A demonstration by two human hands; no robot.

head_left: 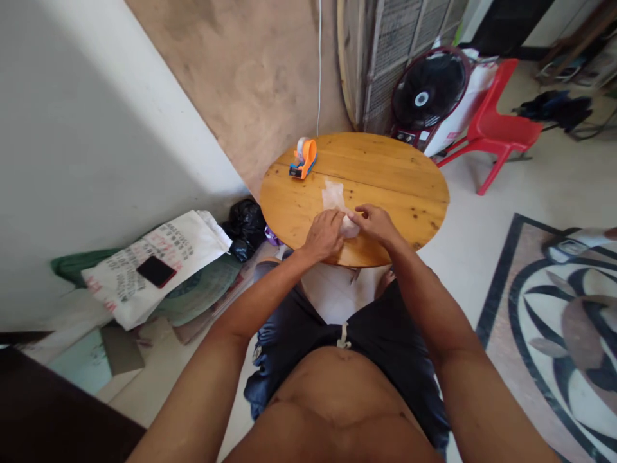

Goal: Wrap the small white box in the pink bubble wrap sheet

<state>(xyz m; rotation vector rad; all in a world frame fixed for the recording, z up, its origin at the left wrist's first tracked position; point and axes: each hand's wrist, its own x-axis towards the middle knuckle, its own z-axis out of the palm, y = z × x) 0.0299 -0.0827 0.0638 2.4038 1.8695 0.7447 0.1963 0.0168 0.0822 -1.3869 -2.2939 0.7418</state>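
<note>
On the round wooden table point(385, 161), near its front edge, lies a strip of whitish, translucent wrapping point(333, 195). Its near end is bunched into a small pale bundle point(349, 227) between my hands; whatever may be inside is hidden. My left hand point(326, 235) presses its curled fingers on the bundle from the left. From the right, my right hand point(374, 223) pinches the same wrapping with thumb and fingers. An orange and blue tape dispenser point(304, 159) with a roll of clear tape stands at the table's far left, apart from both hands.
A fan point(429, 90) and a red chair point(501, 125) stand beyond the table to the right. At the left, a dark phone point(156, 271) rests on a white printed sack point(193, 241), with black plastic bags point(245, 222) beside it. A wall borders the left side.
</note>
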